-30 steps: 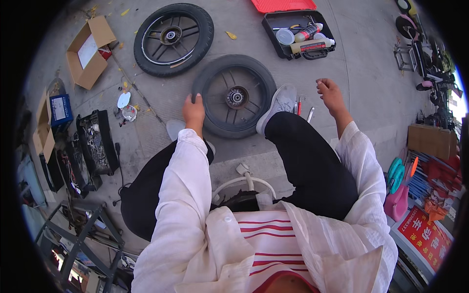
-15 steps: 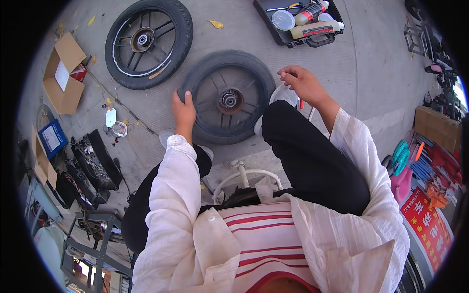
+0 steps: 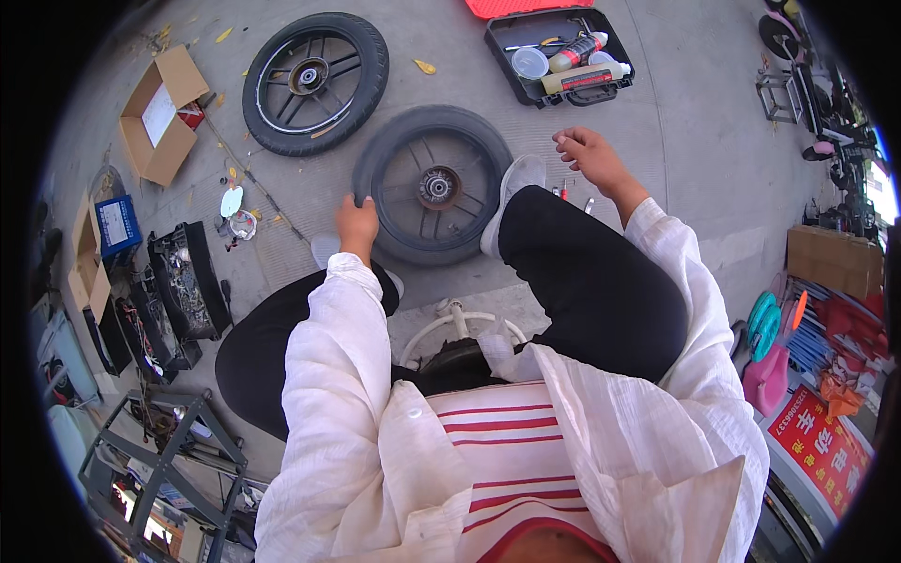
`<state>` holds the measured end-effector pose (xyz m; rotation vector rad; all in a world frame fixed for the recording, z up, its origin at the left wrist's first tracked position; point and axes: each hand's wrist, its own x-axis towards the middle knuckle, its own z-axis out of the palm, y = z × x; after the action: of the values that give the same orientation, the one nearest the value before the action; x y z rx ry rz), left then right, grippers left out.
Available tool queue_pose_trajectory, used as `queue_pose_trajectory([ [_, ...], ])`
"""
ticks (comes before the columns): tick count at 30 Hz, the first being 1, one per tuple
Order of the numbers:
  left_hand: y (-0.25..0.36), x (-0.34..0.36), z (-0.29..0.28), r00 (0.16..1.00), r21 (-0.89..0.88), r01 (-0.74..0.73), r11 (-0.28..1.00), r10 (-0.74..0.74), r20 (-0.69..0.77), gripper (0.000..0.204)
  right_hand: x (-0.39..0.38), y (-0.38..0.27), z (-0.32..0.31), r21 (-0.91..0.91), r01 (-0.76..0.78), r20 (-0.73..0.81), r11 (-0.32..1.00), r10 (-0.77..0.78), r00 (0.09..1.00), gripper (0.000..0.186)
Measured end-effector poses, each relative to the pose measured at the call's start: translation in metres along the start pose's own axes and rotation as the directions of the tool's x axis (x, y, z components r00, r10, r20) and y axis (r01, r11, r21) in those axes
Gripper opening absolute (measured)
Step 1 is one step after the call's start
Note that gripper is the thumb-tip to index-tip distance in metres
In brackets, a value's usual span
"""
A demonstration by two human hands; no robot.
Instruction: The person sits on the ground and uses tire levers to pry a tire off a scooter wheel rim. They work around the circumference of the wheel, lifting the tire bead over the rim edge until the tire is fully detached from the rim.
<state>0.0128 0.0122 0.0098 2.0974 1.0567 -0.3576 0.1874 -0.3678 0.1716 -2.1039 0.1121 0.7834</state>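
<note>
A dusty wheel with a black tyre [image 3: 434,251] lies flat on the ground between my feet, its hub facing up. My left hand [image 3: 358,227] grips the tyre's left edge, thumb over the top; the fingertips underneath are hidden. Out to the right, beyond my bent knee, my right hand [image 3: 593,159] hangs in the air. Its fingers are loosely bent and a little apart, with nothing visible in them. Small red-handled tools [image 3: 564,190] and a silver wrench-like tool [image 3: 589,205] lie on the ground below it, beside my grey shoe [image 3: 522,176].
Another wheel [image 3: 374,66] lies at the far left. An open black case [image 3: 615,91] at the far right holds bottles and tubs. Left stand a cardboard box [image 3: 174,155], a parts tray [image 3: 188,281] and a metal rack [image 3: 141,450]. A white ring-based stool [image 3: 457,314] is beneath me.
My right hand has moved right, away from the shoe. My left hand sits slightly nearer me along the tyre. The view has shifted, bringing the case's red lid into sight.
</note>
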Motion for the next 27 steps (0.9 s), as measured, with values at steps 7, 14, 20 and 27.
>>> queue_pose_trajectory([
  [7, 0.022, -0.036, -0.004, 0.999, -0.081, 0.041, 0.996, -0.039, 0.025, 0.061, -0.048, 0.008, -0.043, 0.000, 0.001, -0.048, 1.000, -0.001, 0.999, 0.040],
  [14, 0.014, -0.021, -0.001, 0.995, -0.188, 0.095, 0.978, -0.100, -0.022, 0.067, -0.041, 0.006, -0.023, -0.001, -0.025, 0.007, 1.000, 0.025, 1.000, 0.038],
  [20, 0.035, 0.026, 0.006, 0.988, -0.056, -0.063, 0.996, 0.054, -0.142, 0.071, 0.013, 0.011, 0.009, -0.023, -0.034, 0.113, 0.999, 0.036, 0.993, 0.037],
  [27, 0.072, 0.084, 0.023, 0.956, -0.066, -0.292, 0.954, 0.292, -0.014, 0.059, 0.070, 0.018, 0.042, -0.112, 0.167, 0.213, 0.980, -0.141, 0.967, 0.033],
])
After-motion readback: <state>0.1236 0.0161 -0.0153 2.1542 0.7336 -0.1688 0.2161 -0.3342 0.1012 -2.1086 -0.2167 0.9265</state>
